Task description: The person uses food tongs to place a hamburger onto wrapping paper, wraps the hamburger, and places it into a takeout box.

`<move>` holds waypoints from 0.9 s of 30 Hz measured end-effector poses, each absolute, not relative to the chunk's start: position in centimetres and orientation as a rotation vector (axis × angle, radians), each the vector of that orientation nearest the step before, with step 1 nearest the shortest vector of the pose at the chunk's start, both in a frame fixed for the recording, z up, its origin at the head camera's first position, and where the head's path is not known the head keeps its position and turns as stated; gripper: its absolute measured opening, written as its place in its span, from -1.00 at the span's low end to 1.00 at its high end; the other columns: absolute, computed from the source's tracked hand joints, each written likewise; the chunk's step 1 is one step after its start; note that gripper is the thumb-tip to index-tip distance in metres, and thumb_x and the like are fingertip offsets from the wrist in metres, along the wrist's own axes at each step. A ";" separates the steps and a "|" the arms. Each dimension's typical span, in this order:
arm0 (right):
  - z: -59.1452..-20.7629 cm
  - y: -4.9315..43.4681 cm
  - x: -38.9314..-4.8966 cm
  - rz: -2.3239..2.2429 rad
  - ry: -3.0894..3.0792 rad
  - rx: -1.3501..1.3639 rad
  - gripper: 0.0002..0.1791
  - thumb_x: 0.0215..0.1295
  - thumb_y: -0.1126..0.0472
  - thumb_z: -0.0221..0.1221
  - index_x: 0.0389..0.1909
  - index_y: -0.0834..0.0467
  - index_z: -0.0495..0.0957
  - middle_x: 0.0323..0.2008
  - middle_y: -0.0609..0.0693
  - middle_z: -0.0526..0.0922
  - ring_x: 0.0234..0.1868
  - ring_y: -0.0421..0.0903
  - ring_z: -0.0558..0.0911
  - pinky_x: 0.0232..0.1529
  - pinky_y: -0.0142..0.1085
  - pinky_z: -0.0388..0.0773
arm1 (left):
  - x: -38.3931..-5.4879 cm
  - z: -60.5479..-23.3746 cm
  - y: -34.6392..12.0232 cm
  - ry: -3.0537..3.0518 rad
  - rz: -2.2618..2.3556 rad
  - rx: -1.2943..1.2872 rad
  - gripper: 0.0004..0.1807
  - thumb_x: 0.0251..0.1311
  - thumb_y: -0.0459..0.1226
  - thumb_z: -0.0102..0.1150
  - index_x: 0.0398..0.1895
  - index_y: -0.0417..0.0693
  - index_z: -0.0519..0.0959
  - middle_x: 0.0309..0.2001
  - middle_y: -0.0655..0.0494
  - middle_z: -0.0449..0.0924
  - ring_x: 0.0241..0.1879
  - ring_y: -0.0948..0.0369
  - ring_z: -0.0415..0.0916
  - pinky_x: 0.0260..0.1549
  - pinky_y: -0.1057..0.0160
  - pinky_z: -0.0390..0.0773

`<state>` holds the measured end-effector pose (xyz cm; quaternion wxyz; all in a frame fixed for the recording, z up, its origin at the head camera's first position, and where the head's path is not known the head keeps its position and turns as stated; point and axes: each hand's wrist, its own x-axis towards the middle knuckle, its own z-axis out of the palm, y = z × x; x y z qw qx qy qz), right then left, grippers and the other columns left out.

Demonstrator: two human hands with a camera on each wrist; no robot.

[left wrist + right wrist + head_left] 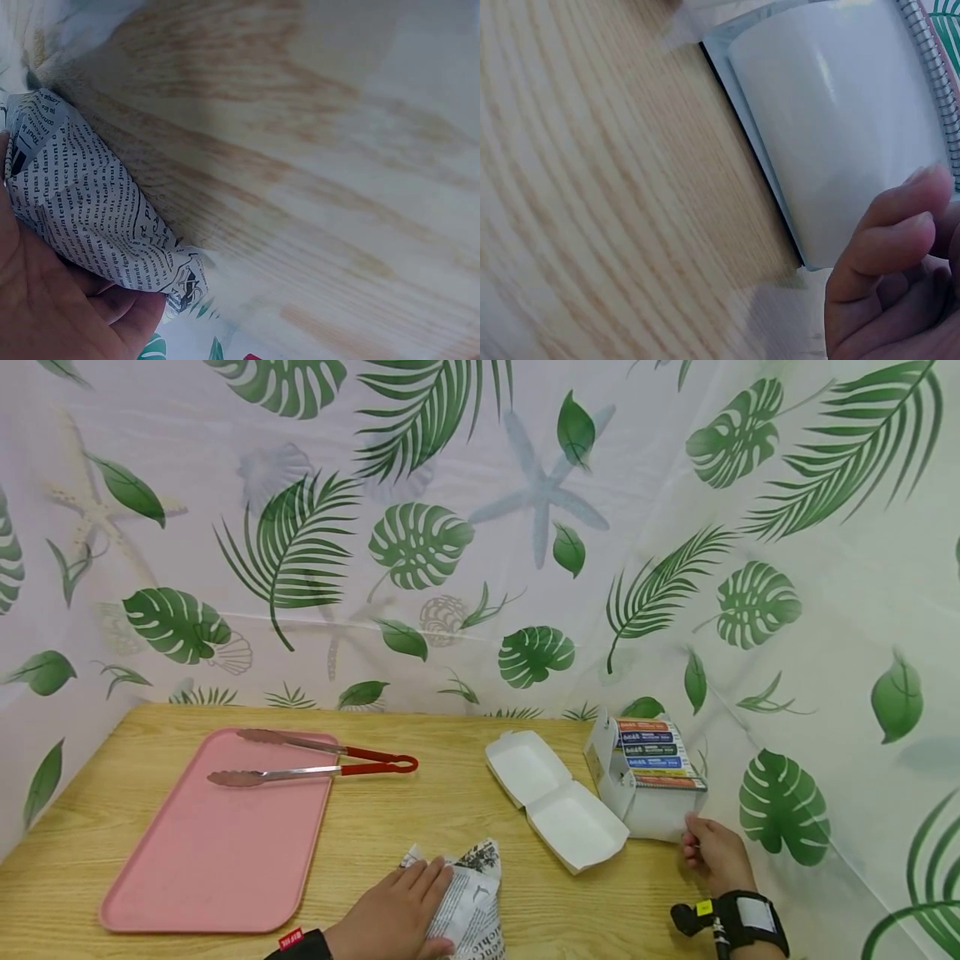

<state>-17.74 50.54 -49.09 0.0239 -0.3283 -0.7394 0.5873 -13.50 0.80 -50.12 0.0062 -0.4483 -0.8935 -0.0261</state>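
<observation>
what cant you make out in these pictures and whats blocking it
- Any contents of the newspaper-print paper packet: head and left wrist views, paper covers them.
- Whether the right hand pinches the glossy white spiral-bound page: right wrist view, fingers hide the contact.
- Fine print on the flat multicoloured lettered strips: head view, too small.

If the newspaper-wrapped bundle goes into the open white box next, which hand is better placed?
Probably the left hand: it holds the newspaper-wrapped bundle, with the open white box farther ahead, to its right. The right hand is at the edge of the spiral-bound stand, away from the bundle.
</observation>
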 end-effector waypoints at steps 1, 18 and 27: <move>-49.1 50.5 -17.8 1.815 -2.285 -1.025 -0.61 0.65 0.02 -0.15 0.08 0.30 0.34 -0.46 -0.11 0.48 -0.43 -0.20 0.47 -0.41 -0.32 0.50 | -13.5 -50.2 0.8 -2.787 -0.083 -1.403 -0.11 0.47 0.32 -0.35 0.52 -0.18 0.25 0.48 -0.12 0.30 0.43 0.02 0.31 0.28 0.07 0.45; -49.7 51.0 -17.9 1.649 -2.227 -1.115 -0.49 0.58 -0.01 0.00 0.25 0.33 0.33 -0.46 -0.07 0.50 -0.47 -0.18 0.50 -0.48 -0.30 0.54 | -13.5 -50.5 0.6 -2.753 -0.080 -1.411 -0.11 0.48 0.31 -0.43 0.51 -0.20 0.26 0.47 -0.13 0.31 0.43 0.02 0.32 0.28 0.07 0.45; -46.2 49.6 -18.5 1.572 -2.172 -1.015 -0.33 0.53 -0.24 -0.06 0.18 0.31 0.45 -0.52 -0.11 0.52 -0.57 -0.23 0.51 -0.50 -0.29 0.60 | -13.5 -50.4 0.7 -2.757 -0.066 -1.406 -0.13 0.48 0.30 -0.34 0.53 -0.19 0.24 0.48 -0.13 0.29 0.44 0.02 0.31 0.30 0.06 0.42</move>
